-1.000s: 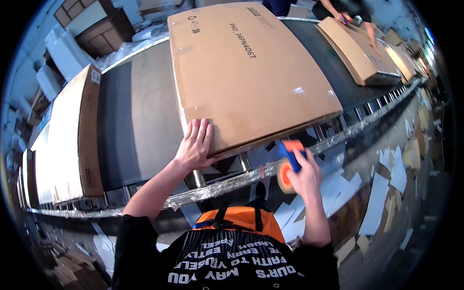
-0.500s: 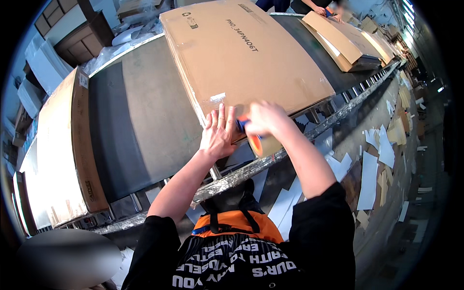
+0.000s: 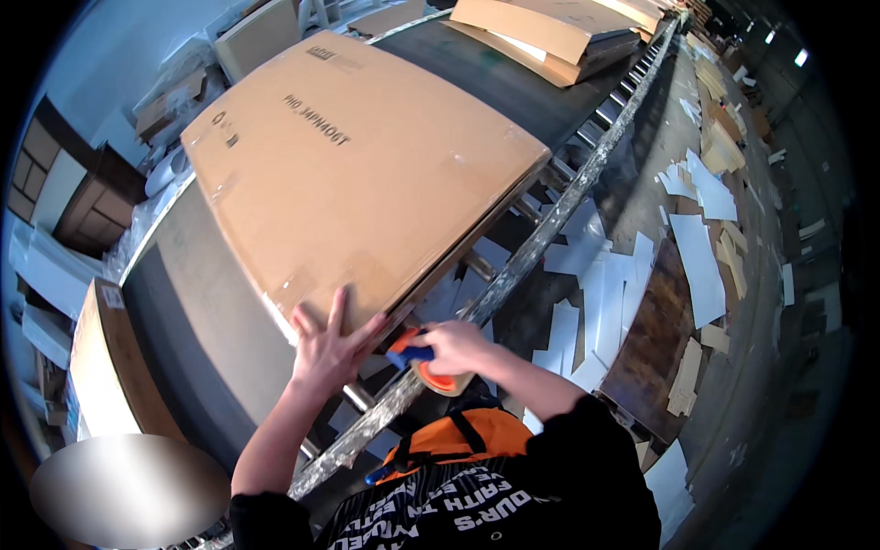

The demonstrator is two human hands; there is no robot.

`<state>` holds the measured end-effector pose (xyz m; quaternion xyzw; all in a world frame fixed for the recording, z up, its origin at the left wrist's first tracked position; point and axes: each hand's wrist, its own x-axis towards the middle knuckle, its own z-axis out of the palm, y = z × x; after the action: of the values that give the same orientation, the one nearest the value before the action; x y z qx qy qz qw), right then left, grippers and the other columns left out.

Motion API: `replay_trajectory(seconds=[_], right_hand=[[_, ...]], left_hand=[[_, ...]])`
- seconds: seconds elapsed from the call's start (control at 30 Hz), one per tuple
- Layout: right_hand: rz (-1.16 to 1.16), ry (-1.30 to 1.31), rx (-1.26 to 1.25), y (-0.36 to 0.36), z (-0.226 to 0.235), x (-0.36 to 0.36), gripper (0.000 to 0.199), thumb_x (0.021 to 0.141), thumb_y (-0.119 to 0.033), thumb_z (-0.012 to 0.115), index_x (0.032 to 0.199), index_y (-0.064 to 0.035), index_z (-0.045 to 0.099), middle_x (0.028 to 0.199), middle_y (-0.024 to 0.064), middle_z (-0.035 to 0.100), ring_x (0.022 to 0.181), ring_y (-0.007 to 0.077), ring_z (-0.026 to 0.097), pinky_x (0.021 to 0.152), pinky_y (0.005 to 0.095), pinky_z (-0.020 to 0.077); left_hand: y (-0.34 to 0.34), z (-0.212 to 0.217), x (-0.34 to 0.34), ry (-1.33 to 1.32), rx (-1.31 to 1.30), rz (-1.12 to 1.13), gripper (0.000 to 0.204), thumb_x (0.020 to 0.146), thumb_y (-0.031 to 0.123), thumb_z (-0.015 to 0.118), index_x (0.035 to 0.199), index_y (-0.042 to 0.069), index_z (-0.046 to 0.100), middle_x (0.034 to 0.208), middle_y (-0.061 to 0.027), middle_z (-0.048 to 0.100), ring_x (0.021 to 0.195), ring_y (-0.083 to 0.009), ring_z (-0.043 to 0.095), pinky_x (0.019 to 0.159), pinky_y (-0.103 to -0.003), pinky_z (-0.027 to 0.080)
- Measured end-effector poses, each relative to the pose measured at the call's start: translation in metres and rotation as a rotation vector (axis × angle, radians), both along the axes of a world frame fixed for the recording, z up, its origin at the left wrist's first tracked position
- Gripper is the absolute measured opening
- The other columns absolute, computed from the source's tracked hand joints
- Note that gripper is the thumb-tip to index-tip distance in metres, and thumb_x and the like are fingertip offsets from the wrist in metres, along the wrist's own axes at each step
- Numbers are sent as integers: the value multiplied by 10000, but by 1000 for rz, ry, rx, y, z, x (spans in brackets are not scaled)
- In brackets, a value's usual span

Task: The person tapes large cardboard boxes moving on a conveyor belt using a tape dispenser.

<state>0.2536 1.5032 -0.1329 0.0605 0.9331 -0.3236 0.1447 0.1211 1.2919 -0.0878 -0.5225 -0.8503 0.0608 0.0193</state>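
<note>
A large flat cardboard box point(image 3: 357, 174) lies on the conveyor in front of me. My left hand point(image 3: 328, 348) presses on the box's near corner, palm down with the fingers spread. Just to its right, my right hand point(image 3: 451, 348) grips a tape dispenser point(image 3: 412, 352) with an orange and blue body and a roll of tape. The dispenser is against or very close to the box's near edge by that corner; the exact contact is hidden. The box's underside is out of sight.
Another cardboard box point(image 3: 115, 367) stands on the belt point(image 3: 206, 284) at left. Farther along the line lies a partly open carton point(image 3: 550, 41). The conveyor's metal rail point(image 3: 587, 179) runs between me and the box. Cardboard and white sheet scraps point(image 3: 698, 266) litter the floor at right.
My view has turned, so the box appears farther left and angled. The dispenser has come down to the box's near edge, beside my left hand, which stays on the corner.
</note>
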Motion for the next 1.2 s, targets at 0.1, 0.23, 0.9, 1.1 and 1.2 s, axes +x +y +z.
replay_trajectory(seconds=[0.1, 0.23, 0.9, 1.1, 1.2], right_hand=[[-575, 37, -667, 130, 31, 41, 628, 643, -63, 667, 1267, -123, 657, 1126, 150, 696, 993, 197, 674, 864, 310, 524], [-768, 370, -1043, 346, 35, 59, 616, 591, -46, 540, 1195, 53, 605, 1154, 158, 671, 1001, 223, 666, 865, 309, 537], [-944, 447, -1064, 142, -6, 28, 643, 704, -45, 709, 1326, 21, 559, 1187, 111, 638, 1079, 141, 594, 968, 271, 434], [-1076, 561, -1130, 129, 16, 9, 679, 715, -33, 686, 1350, 101, 485, 1177, 96, 621, 1052, 106, 578, 927, 234, 435], [-1091, 555, -1068, 123, 19, 8, 678, 715, -31, 676, 1351, 101, 482, 1162, 75, 630, 1043, 99, 579, 913, 222, 437]], left_hand=[[-2, -7, 2, 18, -23, 8, 692, 763, 425, 728, 1384, 488, 430, 1546, -230, 264, 1179, -689, 360, 953, -780, 298], [-2, 1, 5, -44, -122, 63, 735, 718, 385, 778, 1350, 550, 441, 1522, -218, 328, 1182, -690, 376, 971, -774, 307], [366, 69, -14, -247, 312, -992, 427, 728, 251, 701, 1155, 237, 691, 1412, -93, 502, 1283, -415, 486, 1052, -564, 405], [525, 14, -30, 130, -564, -935, 160, 806, 246, 626, 891, 252, 761, 940, -4, 730, 909, -193, 697, 686, -334, 509], [514, 9, -30, 210, -586, -942, 177, 854, 312, 600, 922, 267, 757, 1112, 53, 694, 1145, -202, 599, 930, -409, 421]])
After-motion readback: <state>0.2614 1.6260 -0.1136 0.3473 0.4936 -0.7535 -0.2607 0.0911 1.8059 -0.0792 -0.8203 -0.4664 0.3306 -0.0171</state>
